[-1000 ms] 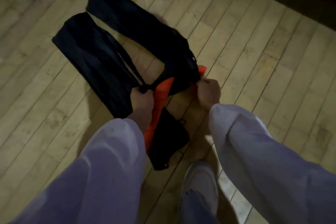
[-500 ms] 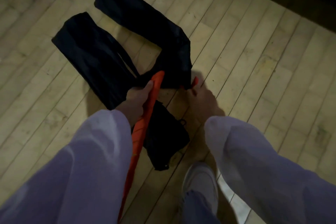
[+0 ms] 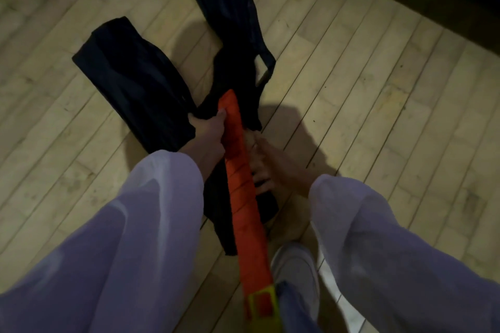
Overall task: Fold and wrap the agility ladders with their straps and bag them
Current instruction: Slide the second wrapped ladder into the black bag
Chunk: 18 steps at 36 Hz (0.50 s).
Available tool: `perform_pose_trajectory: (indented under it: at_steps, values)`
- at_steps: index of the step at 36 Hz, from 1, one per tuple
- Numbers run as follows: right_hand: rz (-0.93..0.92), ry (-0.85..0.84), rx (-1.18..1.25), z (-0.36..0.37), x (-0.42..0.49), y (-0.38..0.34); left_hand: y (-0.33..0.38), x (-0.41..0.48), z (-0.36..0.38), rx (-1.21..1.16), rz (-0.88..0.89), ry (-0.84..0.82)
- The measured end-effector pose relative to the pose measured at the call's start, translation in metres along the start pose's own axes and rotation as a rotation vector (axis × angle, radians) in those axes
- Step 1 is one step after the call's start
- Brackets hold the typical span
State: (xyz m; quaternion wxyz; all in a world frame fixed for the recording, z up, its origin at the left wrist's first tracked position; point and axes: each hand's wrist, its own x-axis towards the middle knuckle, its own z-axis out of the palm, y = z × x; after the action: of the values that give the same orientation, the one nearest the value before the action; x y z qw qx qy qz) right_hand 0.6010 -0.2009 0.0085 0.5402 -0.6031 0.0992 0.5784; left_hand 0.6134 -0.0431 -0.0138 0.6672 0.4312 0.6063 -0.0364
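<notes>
Left hand [image 3: 207,131] pinches the mouth of the black bag [image 3: 232,35] on the wood floor [image 3: 378,116]. Right hand [image 3: 266,163] curls round the orange ladder bundle [image 3: 240,184], whose top end sits in the bag's mouth.

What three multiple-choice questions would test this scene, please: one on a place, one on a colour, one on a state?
1. Where is the far end of the orange ladder bundle?
A. against the black bag, beside the left hand
B. far from any bag
C. out of view

2. Which colour is the strap at its near end?
A. blue
B. yellow
C. white

3. What does the left hand do?
A. lies flat
B. hangs idle
C. grips black bag fabric

Answers: 1 A, the tip lies on dark fabric; 2 B, a yellow band wraps the bundle; 3 C, its fingers curl round the fabric.
</notes>
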Motion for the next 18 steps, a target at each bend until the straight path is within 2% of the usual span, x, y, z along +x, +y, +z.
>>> perform_pose_trajectory:
  at_steps: [2, 3, 5, 7, 9, 11, 12, 13, 15, 18]
  values:
    - [0.022, -0.132, 0.038, 0.01, -0.009, 0.01, 0.002, 0.0, 0.006, -0.055, 0.031, -0.001]
    - [-0.017, -0.12, 0.031, 0.013, -0.011, 0.015, 0.0, 0.002, 0.008, 0.023, 0.086, -0.008]
    - [-0.043, -0.071, 0.058, 0.015, -0.012, 0.019, -0.001, -0.002, 0.01, 0.323, 0.256, 0.0]
    - [-0.023, -0.057, 0.11, 0.012, -0.008, 0.024, 0.004, -0.004, 0.007, 0.673, 0.436, 0.113]
    - [-0.032, -0.036, 0.117, 0.011, -0.004, 0.026, 0.011, -0.004, 0.005, 0.964, 0.513, 0.212]
    - [-0.047, -0.014, 0.099, 0.007, 0.0, 0.027, 0.018, -0.003, 0.002, 1.205, 0.55, 0.25]
    - [-0.058, -0.012, 0.092, 0.005, 0.001, 0.025, 0.02, -0.004, 0.0, 1.306, 0.627, 0.253]
    - [-0.065, -0.013, 0.098, 0.004, 0.003, 0.023, 0.022, -0.007, -0.001, 1.369, 0.741, 0.234]
    - [-0.068, -0.016, 0.136, 0.001, 0.005, 0.013, 0.023, -0.019, -0.005, 1.358, 0.98, 0.056]
    - [-0.088, -0.002, 0.256, -0.003, 0.009, -0.008, 0.011, -0.049, -0.015, 1.316, 1.134, -0.219]
